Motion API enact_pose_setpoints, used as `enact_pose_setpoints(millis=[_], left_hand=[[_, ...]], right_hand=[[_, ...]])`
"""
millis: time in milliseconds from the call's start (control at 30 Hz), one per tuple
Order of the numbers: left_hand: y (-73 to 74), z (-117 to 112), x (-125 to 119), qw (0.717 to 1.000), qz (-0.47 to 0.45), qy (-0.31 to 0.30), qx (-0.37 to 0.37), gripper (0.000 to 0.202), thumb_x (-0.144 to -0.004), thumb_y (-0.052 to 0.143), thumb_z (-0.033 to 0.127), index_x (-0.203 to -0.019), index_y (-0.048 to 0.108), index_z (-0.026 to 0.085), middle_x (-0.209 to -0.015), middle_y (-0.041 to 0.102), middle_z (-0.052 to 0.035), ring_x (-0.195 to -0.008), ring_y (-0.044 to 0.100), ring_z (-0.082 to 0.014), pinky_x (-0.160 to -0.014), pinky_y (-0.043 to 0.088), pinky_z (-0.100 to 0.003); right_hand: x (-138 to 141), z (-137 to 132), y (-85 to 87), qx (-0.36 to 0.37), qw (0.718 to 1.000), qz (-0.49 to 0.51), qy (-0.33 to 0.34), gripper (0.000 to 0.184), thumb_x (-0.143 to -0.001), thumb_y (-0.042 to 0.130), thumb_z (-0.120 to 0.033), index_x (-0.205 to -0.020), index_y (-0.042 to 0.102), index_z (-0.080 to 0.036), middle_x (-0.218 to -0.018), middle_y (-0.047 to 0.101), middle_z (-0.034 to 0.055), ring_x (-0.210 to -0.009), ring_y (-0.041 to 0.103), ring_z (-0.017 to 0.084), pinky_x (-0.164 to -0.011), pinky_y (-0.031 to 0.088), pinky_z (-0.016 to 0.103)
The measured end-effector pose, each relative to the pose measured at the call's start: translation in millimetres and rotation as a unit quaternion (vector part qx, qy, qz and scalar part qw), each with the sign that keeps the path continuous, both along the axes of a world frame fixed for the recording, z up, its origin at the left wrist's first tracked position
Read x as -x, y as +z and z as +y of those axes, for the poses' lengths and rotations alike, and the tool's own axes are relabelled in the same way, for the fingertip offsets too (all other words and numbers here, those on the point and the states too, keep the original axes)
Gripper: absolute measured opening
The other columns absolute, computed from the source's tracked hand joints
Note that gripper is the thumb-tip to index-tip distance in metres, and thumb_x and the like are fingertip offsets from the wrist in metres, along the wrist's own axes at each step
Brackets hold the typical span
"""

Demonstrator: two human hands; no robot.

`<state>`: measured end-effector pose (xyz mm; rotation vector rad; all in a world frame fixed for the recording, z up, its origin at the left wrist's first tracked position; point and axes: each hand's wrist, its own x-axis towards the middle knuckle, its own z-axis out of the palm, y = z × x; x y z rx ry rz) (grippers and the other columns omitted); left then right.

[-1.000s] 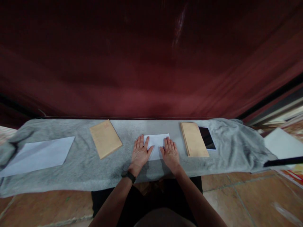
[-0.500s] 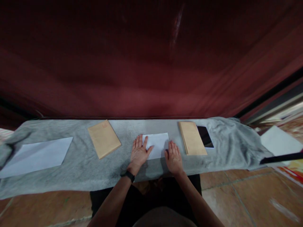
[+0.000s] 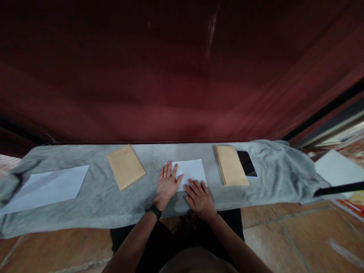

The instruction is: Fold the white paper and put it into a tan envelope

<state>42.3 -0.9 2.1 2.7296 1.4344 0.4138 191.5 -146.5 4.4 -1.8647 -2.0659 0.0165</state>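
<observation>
A white sheet of paper, which looks folded, lies on the grey cloth in front of me. My left hand rests flat on its left edge with the fingers spread. Across the lower right part of the sheet lies my right hand, its fingers also apart and pressing the surface. A dark watch band is around my left wrist. To the right of the sheet is a stack of brown envelopes; off to its left lies another brown envelope pile.
Grey cloth covers the long narrow table. A dark-screened phone sits beside the right envelopes. White paper lies at the far left. A dark red wall rises along the back edge. Tiled floor shows below.
My right hand has moved left and toward me, from the sheet's right edge onto its lower right part. My left hand has stayed in place.
</observation>
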Motion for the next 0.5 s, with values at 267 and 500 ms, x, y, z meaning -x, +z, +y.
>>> enact_pose_setpoints(millis=[267, 500], left_hand=[[-0.3, -42.1, 12.4, 0.981, 0.013, -0.195, 0.018, 0.056, -0.105, 0.03, 0.042, -0.155, 0.035, 0.016, -0.161, 0.036, -0.0085, -0.151, 0.029, -0.0202, -0.124, 0.025, -0.042], [-6.7, -16.8, 3.5, 0.99, 0.014, -0.142, 0.017, 0.058, -0.105, 0.026, 0.039, -0.156, 0.032, 0.012, -0.161, 0.035, -0.0122, -0.152, 0.026, -0.0227, -0.124, 0.024, -0.046]], right_hand=[[5.5, -0.7, -4.8, -0.028, 0.999, 0.02, -0.015, 0.04, -0.101, 0.054, -0.033, -0.14, 0.057, -0.024, -0.149, 0.053, 0.0072, -0.138, 0.048, 0.027, -0.122, 0.025, 0.051], [4.1, -1.7, 1.2, -0.023, 0.999, 0.026, -0.012, 0.04, -0.1, 0.054, -0.029, -0.14, 0.058, -0.027, -0.15, 0.052, 0.0049, -0.137, 0.049, 0.026, -0.121, 0.027, 0.05]])
